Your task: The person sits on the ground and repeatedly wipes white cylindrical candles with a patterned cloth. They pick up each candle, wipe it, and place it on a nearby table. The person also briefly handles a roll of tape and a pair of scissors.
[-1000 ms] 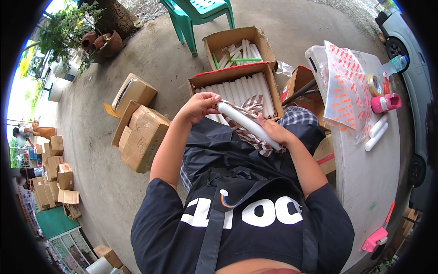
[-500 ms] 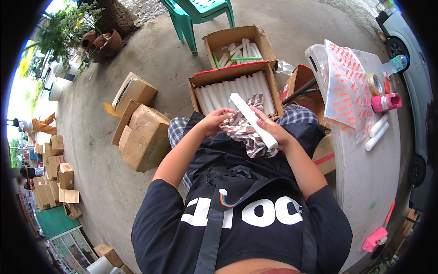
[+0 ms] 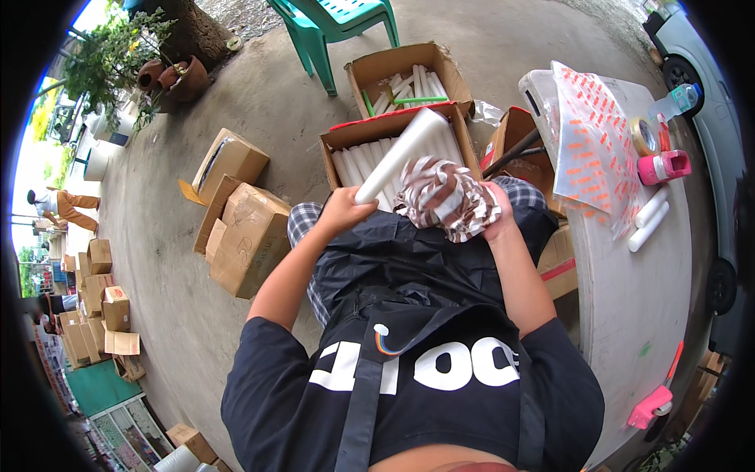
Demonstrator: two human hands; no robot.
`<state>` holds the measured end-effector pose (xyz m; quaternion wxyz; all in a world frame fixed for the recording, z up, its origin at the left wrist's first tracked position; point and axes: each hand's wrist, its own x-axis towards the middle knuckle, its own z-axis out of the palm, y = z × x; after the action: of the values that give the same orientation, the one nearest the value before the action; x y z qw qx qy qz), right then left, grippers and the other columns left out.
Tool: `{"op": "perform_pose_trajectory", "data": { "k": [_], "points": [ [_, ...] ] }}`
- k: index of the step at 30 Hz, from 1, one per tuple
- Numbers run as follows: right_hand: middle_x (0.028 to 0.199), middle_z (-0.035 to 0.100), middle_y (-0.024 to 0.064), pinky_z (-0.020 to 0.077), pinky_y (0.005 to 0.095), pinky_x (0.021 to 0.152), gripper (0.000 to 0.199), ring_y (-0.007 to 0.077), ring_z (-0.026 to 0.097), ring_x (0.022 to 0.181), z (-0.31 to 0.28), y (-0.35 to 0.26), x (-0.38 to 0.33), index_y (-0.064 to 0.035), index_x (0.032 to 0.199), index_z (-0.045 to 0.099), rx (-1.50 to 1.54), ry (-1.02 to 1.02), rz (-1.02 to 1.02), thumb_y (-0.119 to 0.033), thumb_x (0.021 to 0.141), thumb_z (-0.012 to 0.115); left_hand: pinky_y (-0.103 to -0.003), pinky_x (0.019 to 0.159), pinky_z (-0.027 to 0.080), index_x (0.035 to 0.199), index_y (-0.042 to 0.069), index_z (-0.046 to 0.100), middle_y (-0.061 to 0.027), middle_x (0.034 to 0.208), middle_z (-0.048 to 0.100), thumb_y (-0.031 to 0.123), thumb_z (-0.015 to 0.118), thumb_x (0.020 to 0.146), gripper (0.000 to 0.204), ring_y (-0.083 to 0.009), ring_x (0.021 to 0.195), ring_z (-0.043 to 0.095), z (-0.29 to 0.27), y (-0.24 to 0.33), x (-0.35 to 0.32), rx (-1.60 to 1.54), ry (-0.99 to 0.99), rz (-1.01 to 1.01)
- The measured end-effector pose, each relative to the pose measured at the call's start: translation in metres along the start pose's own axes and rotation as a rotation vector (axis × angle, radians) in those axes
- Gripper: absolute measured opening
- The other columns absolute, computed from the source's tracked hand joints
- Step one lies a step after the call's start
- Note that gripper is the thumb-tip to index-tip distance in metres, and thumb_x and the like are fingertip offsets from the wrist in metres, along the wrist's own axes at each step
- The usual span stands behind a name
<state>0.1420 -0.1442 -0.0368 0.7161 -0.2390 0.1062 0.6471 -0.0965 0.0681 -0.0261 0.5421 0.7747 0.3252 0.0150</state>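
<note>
My left hand is closed around the lower end of a thick white candle, which slants up to the right. In my right hand is a bunched brown-and-white striped cloth, held above my lap beside the candle. My right fingers are partly hidden behind the cloth. Just beyond my hands, an open cardboard box with a red edge holds a row of white candles. Candle and cloth cover part of that row.
Behind stands another open box with white and green sticks. At right, a table carries plastic bags, tape, a pink tape dispenser and two white candles. Brown boxes sit at left; a green chair stands ahead.
The candle has come away from the cloth; my left hand now grips its lower end, raised and leaning right. The cloth is bunched in my right hand, slightly higher than before.
</note>
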Motion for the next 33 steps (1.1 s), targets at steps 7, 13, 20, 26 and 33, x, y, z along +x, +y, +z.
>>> {"op": "perform_pose_trajectory", "data": {
  "k": [7,13,20,26,33],
  "points": [
    [0.131,0.053,0.0131,0.0322,0.0461,0.108,0.046,0.0287,0.049,0.122,0.007,0.026,-0.003,-0.0092,0.132,0.048,0.214,-0.071,-0.362,-0.01,0.088,0.034,-0.034,0.074,0.048,0.062,0.013,0.043,0.0037,0.051,0.039,0.021,0.053,0.083,0.024,-0.0103,0.048,0.045,0.03,0.01,-0.017,-0.93,-0.188,-0.119],
    [0.13,0.052,0.0183,0.0325,0.0487,0.107,0.041,0.0332,0.048,0.122,-0.005,0.089,-0.005,0.0036,0.126,0.046,0.256,0.533,-0.093,-0.013,0.092,0.029,-0.033,0.075,0.044,0.064,0.014,0.042,0.0046,0.05,0.037,0.022,0.051,0.083,0.023,-0.01,0.05,0.043,0.045,0.01,-0.023,-1.303,-0.401,0.043],
    [0.13,0.048,0.0171,0.033,0.0494,0.108,0.074,0.0337,0.043,0.126,-0.009,0.108,-0.069,-0.0057,0.135,0.04,0.026,0.401,-0.1,0.014,0.064,0.033,-0.032,0.074,0.044,0.063,0.014,0.04,0.0046,0.05,0.037,0.024,0.051,0.084,0.026,-0.01,0.05,0.043,0.044,0.007,-0.029,-1.296,-0.393,0.12],
    [0.139,0.043,0.016,0.0232,0.0503,0.112,0.059,0.0316,0.039,0.13,0.019,0.078,-0.104,-0.0044,0.134,0.042,0.29,0.036,-0.1,-0.004,0.075,0.036,-0.032,0.074,0.044,0.061,0.013,0.041,0.004,0.049,0.039,0.026,0.053,0.082,0.028,-0.0104,0.048,0.046,0.045,0.019,-0.036,-1.04,-0.213,0.07],
    [0.121,0.055,0.007,0.0455,0.032,0.094,0.057,0.0172,0.054,0.111,0.062,0.057,-0.065,-0.0047,0.134,0.039,-0.805,-0.096,-0.56,-0.009,0.084,0.067,-0.024,0.047,0.041,0.074,0.002,0.058,-0.0005,0.055,0.052,0.017,0.061,0.082,0.017,-0.0109,0.051,0.053,0.063,0.032,-0.045,-0.652,-0.145,0.018]
  ]
}}
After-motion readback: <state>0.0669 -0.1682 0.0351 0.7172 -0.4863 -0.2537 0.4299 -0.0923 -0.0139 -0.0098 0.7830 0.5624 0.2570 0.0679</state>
